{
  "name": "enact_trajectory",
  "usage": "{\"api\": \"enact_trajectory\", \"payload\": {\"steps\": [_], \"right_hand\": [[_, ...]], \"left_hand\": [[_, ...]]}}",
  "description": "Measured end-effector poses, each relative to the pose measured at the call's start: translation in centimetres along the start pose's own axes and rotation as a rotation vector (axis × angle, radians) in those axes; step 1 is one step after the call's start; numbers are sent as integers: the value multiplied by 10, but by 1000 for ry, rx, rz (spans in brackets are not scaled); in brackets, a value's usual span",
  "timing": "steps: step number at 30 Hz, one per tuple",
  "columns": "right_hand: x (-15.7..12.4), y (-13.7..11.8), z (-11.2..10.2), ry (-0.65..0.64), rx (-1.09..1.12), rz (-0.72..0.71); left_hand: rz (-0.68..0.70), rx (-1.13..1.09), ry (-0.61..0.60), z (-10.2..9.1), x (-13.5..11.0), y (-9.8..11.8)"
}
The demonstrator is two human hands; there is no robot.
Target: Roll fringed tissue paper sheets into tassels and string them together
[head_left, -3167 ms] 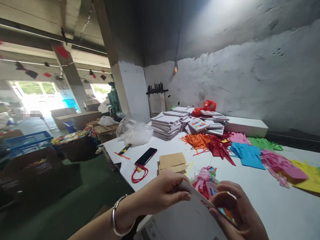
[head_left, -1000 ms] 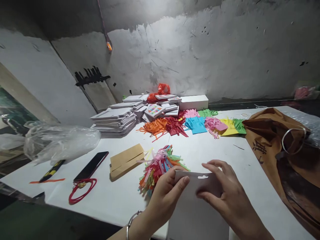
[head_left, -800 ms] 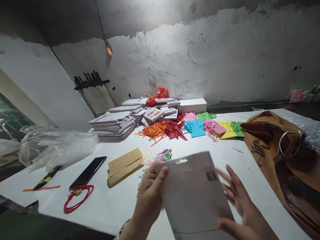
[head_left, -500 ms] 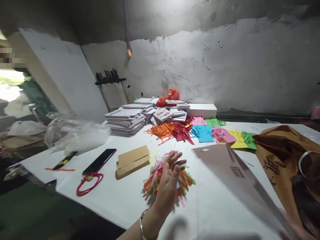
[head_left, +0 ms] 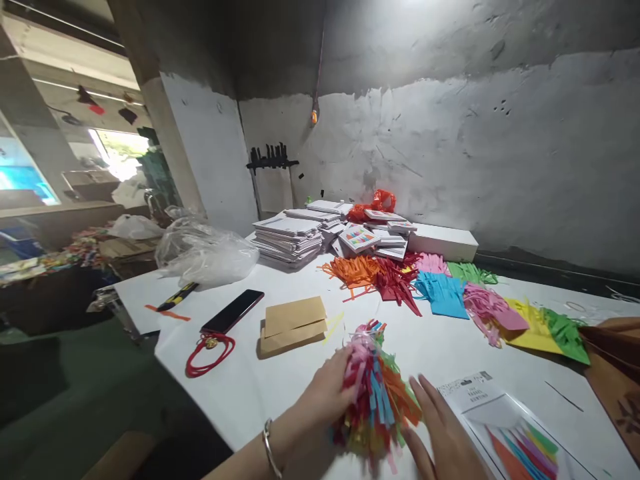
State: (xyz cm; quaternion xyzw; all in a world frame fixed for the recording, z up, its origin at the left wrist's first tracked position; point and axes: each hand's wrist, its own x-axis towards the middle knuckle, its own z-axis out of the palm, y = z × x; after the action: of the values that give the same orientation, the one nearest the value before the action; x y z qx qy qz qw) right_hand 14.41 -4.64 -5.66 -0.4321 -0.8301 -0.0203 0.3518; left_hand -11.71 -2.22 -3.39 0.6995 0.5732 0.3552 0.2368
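A bundle of multicoloured paper tassels [head_left: 377,393] lies on the white table in front of me. My left hand [head_left: 327,387], with a bangle on the wrist, is closed round the bundle's left side. Its far fingertips are hidden behind the strips. My right hand [head_left: 445,433] is on the other side, fingers apart, close to the orange strips. It holds nothing that I can see. Beside it lies a clear packet [head_left: 515,427] with a printed header and a picture of coloured tassels; the hand overlaps the packet's left edge.
Fringed paper pieces, among them a blue one [head_left: 443,293], lie in a row at the back. Behind them are white card stacks [head_left: 290,240] and a white box [head_left: 445,241]. Leftward are folded brown card [head_left: 295,320], a phone [head_left: 233,312], a cutter [head_left: 177,297] and plastic bags [head_left: 210,253].
The packet has gone from being held up on the right to lying flat on the table. My left hand has closed on the tassels; my right hand has come in beside them. The view has turned left.
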Motion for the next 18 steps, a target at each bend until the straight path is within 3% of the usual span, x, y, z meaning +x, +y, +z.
{"api": "enact_trajectory", "payload": {"steps": [1,2,5,8,10,13,15,18], "right_hand": [[20,-10,15,-41,-13,26],[39,-22,28,-50,-43,167],[75,-53,60,-208,-51,339],[81,-62,73,-187,-25,354],[77,-60,72,-143,15,329],[75,-56,56,-94,95,286],[75,-58,36,-44,172,269],[60,-58,-7,57,284,253]], "left_hand": [[24,18,-23,11,-6,-3],[52,43,-35,23,-11,-8],[249,132,-127,51,-21,-23],[365,140,-219,52,-27,-31],[416,100,-277,33,-33,-25],[468,17,-341,-11,-46,-3],[289,-10,-163,-40,-51,15],[180,-85,109,-68,-46,32]]}}
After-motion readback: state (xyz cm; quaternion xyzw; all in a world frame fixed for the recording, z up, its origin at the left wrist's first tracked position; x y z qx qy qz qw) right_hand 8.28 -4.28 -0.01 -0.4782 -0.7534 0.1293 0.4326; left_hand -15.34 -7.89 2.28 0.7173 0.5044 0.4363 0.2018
